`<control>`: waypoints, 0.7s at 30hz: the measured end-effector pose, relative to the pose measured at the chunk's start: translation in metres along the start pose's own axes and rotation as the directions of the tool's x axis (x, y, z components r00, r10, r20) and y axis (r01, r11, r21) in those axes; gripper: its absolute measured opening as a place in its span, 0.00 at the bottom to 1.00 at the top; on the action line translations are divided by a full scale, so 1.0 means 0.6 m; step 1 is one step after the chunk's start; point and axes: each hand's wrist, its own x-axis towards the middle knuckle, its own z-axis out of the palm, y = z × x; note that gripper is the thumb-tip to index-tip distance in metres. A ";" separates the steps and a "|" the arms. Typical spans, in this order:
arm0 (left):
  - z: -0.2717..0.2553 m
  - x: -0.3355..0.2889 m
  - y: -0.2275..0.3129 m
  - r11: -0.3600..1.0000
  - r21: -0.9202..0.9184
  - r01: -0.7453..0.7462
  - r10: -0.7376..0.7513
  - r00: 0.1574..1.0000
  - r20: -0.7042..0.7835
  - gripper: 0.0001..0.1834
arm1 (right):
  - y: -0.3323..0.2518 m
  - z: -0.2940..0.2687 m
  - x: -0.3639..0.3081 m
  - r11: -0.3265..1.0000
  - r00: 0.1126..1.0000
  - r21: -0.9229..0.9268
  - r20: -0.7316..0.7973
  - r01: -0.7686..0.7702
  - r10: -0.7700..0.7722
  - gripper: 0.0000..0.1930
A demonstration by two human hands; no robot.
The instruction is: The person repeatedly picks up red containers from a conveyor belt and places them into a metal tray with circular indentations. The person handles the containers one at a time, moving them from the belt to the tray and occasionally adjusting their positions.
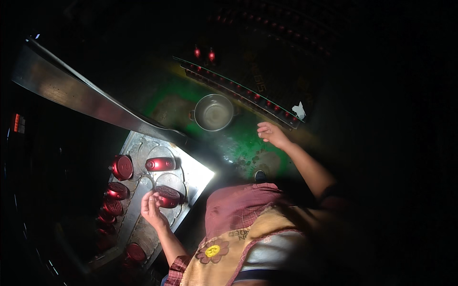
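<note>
At the lower left, my left hand (151, 209) has its fingers curled at the near left side of a glossy red container (168, 196) with a dark, embossed flat face. The fingertips seem to grip its edge; part of the contact is hidden. This container sits over a round plate on a metal conveyor (194, 183). Just beyond it, a second red container (161, 164) lies on another round plate. Off to the right, my right hand (272, 134) hangs in the air over the floor, its fingers loosely bent and slightly apart, with nothing in them.
More red containers (123, 167) line the conveyor's left side. A curved metal guard (78, 93) rises at the upper left. On the green floor stands a metal pot (214, 112), beside a long rack (243, 95) of red pieces. White scrap (299, 110) lies at the rack's right end.
</note>
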 end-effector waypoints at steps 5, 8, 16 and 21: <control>0.176 -0.027 -0.054 0.952 0.192 0.239 -0.286 0.917 0.278 0.09 | -0.033 -0.074 0.138 0.996 0.999 0.076 0.024 0.047 -0.049 0.24; 0.267 0.005 -0.105 0.883 0.302 0.359 -0.450 0.829 0.332 0.09 | 0.008 -0.155 0.194 0.996 0.997 0.080 -0.061 -0.046 0.051 0.24; 0.453 0.263 -0.180 0.873 0.334 0.356 -0.478 0.764 0.434 0.11 | 0.315 -0.563 0.051 0.947 0.962 0.321 -0.262 0.016 0.073 0.22; 0.510 0.439 -0.224 0.892 0.272 0.360 -0.442 0.819 0.367 0.10 | 0.410 -0.710 0.034 0.706 0.935 0.706 -0.285 0.057 0.210 0.21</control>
